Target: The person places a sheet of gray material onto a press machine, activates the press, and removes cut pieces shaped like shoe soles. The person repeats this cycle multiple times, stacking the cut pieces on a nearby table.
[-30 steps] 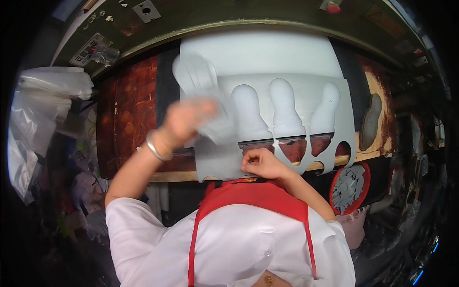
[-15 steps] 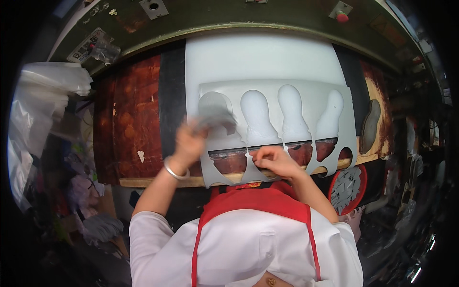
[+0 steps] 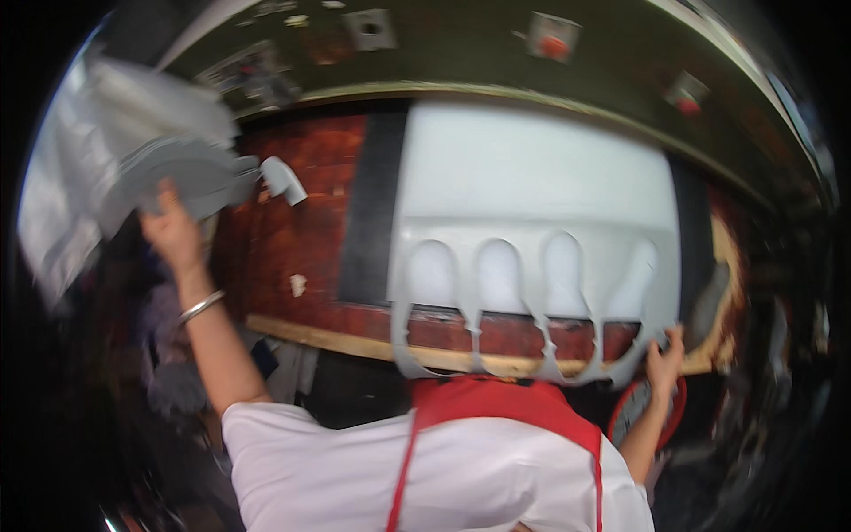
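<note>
My left hand [image 3: 174, 232] is raised at the far left, closed on a stack of grey sole-shaped pieces [image 3: 182, 168] with rounded ends. A grey sheet [image 3: 532, 229] lies on a white board, with several sole-shaped holes cut through it; narrow strips between the holes reach over the table's front edge. At the sheet's near right corner is my right hand [image 3: 663, 365], thumb and forefinger apart, slightly blurred; whether it touches the sheet I cannot tell.
Behind the sheet spreads the white board [image 3: 541, 155]. A small curved grey offcut [image 3: 284, 180] rests on the red-brown tabletop [image 3: 310, 239]. Clear plastic sheeting [image 3: 75, 195] hangs at left. A grey curved piece [image 3: 709, 306] lies at right, above a red basin [image 3: 681, 403] of grey scraps. A green machine beam [image 3: 461, 53] crosses the back.
My left hand has carried the grey pieces from the sheet's left end to the far left. My right hand has moved from the middle strips to the sheet's right corner. The view has shifted.
</note>
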The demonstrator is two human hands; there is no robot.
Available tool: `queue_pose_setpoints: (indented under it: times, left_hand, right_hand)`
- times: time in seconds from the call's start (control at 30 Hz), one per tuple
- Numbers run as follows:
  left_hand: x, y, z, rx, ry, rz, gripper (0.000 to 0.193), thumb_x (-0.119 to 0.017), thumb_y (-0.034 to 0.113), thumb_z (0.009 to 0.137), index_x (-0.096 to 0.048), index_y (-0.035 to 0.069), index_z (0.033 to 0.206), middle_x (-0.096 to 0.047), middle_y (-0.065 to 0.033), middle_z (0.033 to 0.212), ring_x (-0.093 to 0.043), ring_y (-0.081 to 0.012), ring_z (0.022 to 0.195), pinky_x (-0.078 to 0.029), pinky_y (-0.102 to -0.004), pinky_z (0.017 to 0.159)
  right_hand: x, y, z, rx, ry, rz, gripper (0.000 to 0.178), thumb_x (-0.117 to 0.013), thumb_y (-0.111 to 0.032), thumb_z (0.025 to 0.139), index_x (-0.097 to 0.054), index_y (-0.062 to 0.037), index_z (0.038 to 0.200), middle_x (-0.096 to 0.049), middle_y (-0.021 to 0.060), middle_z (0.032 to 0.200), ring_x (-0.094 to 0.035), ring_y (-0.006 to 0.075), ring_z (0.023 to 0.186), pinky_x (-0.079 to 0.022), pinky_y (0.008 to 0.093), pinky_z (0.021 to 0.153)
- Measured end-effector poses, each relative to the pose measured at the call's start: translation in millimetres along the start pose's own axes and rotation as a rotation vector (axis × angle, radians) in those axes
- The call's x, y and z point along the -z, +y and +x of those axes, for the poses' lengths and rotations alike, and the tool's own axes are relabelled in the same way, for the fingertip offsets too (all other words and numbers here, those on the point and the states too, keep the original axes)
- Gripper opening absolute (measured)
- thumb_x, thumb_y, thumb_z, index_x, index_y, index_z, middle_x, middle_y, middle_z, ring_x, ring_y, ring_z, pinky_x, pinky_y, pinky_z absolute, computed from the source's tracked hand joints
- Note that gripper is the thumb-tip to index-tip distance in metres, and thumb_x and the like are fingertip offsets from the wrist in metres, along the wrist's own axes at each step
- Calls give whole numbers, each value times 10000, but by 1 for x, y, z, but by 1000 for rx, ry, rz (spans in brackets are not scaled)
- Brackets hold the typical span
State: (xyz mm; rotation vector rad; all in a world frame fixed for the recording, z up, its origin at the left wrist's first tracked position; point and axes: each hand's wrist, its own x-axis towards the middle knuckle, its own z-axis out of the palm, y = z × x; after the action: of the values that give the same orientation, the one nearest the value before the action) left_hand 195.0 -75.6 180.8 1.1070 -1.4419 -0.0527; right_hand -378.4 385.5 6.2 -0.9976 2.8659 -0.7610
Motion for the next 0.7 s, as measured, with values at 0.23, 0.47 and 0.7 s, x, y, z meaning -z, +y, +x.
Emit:
queue_pose_setpoints:
  times: [0.23,0.47,0.7]
  left_hand:
    - [6,-52,-59,-284,-128,338,290,-551,3,834,-601,-35,1118,-626,-232,1083,-621,-379,975,-502,-403,815]
    - [2,-58,-211,-235,-1006,308,553,-507,-109,705,-588,137,1193,-545,-120,1250,-478,-311,1218,-316,-523,1059]
    - [8,26,-249,-65,-1012,516,612,-590,26,783,-420,125,1363,-456,-221,1299,-443,-401,1174,-341,-481,999]
  right_hand:
    - [-19,31,30,-86,-3,-40,499,-663,-167,784,-507,11,1224,-562,236,1174,-525,335,1129,-395,387,970]
    - [-12,64,48,-172,-4,241,474,-675,-228,833,-507,34,1191,-622,133,975,-583,195,861,-460,308,803]
    - [5,40,42,-167,-61,453,234,-617,-167,876,-504,-69,696,-422,-77,638,-357,48,596,-310,235,513]
